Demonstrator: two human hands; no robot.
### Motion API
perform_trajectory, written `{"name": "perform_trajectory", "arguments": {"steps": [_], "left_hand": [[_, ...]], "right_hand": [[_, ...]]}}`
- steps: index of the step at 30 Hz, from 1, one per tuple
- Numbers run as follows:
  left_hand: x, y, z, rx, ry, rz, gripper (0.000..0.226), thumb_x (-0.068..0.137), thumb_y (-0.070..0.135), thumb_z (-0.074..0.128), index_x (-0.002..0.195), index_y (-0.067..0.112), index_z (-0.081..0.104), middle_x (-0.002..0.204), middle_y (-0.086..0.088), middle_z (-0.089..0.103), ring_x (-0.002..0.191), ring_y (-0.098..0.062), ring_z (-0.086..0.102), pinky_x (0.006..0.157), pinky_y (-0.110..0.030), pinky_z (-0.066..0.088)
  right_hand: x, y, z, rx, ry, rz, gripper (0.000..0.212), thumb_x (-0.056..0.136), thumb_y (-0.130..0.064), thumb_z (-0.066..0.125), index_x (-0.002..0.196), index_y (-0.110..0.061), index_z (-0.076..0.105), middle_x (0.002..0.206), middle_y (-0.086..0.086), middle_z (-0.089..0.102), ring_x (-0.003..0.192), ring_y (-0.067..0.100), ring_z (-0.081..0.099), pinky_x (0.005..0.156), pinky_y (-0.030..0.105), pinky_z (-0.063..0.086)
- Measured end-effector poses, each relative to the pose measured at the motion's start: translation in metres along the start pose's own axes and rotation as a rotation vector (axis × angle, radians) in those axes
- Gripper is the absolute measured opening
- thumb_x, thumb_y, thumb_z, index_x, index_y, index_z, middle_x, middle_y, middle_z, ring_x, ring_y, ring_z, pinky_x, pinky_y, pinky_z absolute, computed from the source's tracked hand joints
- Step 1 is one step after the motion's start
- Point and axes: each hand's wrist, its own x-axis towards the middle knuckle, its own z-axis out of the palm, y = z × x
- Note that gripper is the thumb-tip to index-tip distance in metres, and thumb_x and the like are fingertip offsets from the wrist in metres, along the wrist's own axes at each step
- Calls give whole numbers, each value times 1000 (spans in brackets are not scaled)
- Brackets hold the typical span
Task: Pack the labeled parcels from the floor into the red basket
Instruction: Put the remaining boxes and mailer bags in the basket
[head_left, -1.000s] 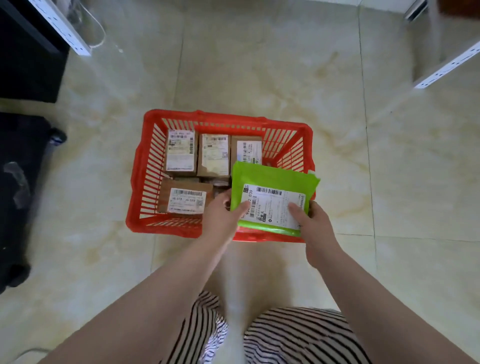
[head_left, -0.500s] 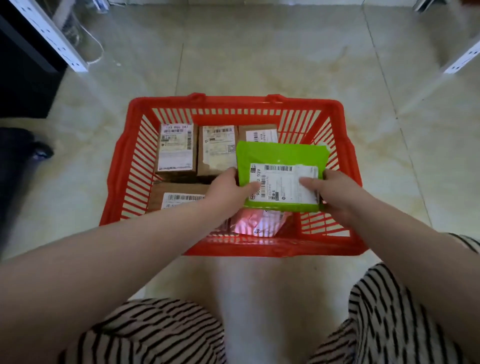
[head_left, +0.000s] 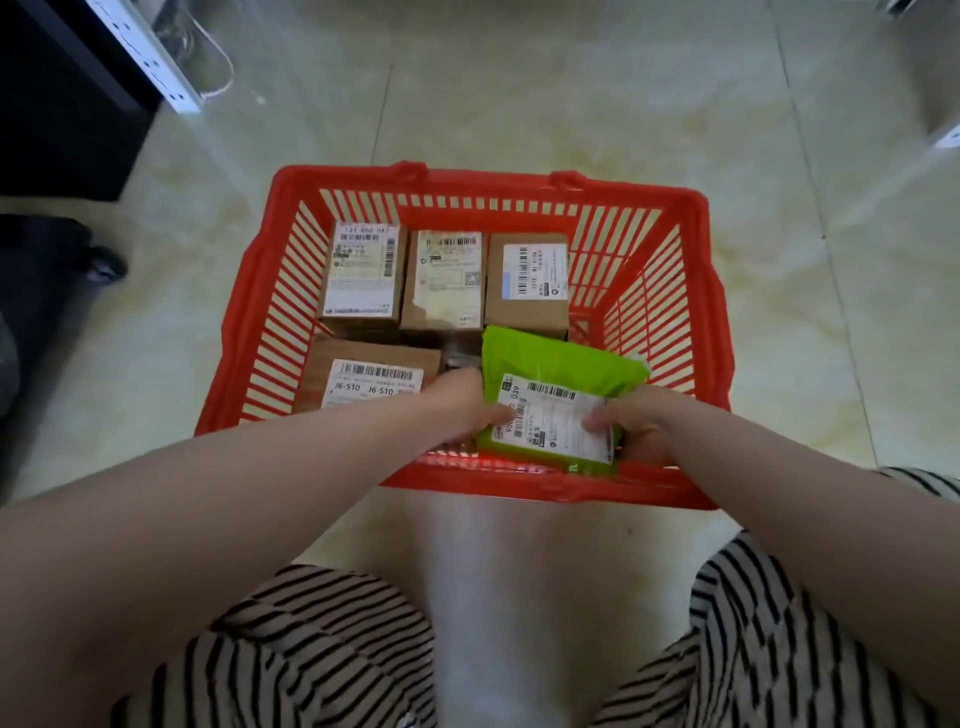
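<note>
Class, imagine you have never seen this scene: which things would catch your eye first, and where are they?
First, the red basket on the pale tiled floor, mid-frame. Next, the bright green parcel at its near right corner, gripped by the left hand and right hand. Brown labelled boxes fill the rest.

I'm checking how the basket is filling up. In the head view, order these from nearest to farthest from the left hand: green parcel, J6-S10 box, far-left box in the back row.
1. green parcel: held by the left hand, at the basket's near right.
2. J6-S10 box: just left of the hand, front row.
3. far-left back-row box: against the far side, farthest.
</note>
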Motion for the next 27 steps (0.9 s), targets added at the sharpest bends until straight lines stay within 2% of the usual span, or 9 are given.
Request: {"name": "perform_trajectory", "arguments": {"steps": [5, 8, 10, 12, 15, 21, 23, 25, 27], "left_hand": [[7, -2, 13, -48, -41, -60, 86, 90, 27, 66, 153, 14, 9, 139, -12, 54, 124, -30, 56, 102, -40, 47], [11, -2, 17, -120, -11, -60, 97, 90, 19, 65, 154, 14, -8, 140, -15, 53, 123, -31, 57, 101, -40, 48], [11, -3, 18, -162, 15, -65, 98, 89, 18, 66, 154, 15, -8, 140, -14, 54, 123, -31, 57, 100, -40, 47], [11, -5, 16, -240, 28, -87, 97, 89, 19, 67, 154, 15, -5, 140, -13, 54, 124, -31, 56, 99, -38, 46], [8, -6, 14, -364, 17, -107, 95, 87, 19, 69, 154, 13, 2, 140, -11, 53, 126, -30, 54, 100, -37, 45], [18, -3, 11, -286, -19, -177, 85, 89, 19, 66, 152, 10, 11, 142, -16, 48, 127, -33, 51, 99, -37, 46], [27, -6, 12, -269, -62, -196, 85, 89, 21, 66, 152, 13, 11, 140, -17, 48, 124, -34, 53, 99, -40, 48], [31, -7, 18, -219, -94, -181, 87, 85, 23, 70, 151, 13, 14, 140, -17, 49, 122, -35, 54, 98, -43, 50], [35, -6, 25, -159, -71, -173, 91, 82, 22, 73, 150, 12, 13, 140, -17, 47, 125, -36, 51, 102, -46, 47]], "right_hand": [[60, 10, -2, 1, -47, 8, 59, 58, 3, 72, 113, -7, 57, 129, 18, 60, 118, 42, 57, 102, 60, 43], [21, -4, 12, 69, -33, 1, 36, 71, 1, 62, 106, -6, 54, 119, 18, 65, 111, 39, 61, 107, 54, 39], [3, -9, 18, 99, -25, -7, 29, 75, 0, 57, 103, -8, 54, 113, 17, 68, 104, 37, 66, 104, 51, 43], [-4, -12, 18, 149, -15, -49, 37, 74, -4, 58, 111, -10, 56, 108, 15, 71, 98, 36, 68, 98, 51, 49], [-17, -19, 12, 214, 73, -169, 36, 80, -6, 62, 114, -13, 51, 104, 15, 71, 86, 34, 70, 75, 45, 57], [-21, -16, 4, 119, 111, -254, 49, 87, -8, 68, 127, -15, 41, 113, 10, 66, 77, 22, 64, 53, 32, 50], [-13, -8, 10, 39, 141, -229, 47, 87, -9, 68, 127, -10, 44, 117, 11, 64, 86, 25, 65, 59, 36, 53], [-5, -4, 14, -56, 177, -201, 45, 88, -12, 67, 128, -5, 47, 122, 13, 64, 103, 31, 64, 78, 42, 55], [3, -2, 14, -124, 182, -166, 39, 90, -17, 65, 124, -2, 50, 120, 12, 64, 104, 30, 64, 85, 42, 54]]}}
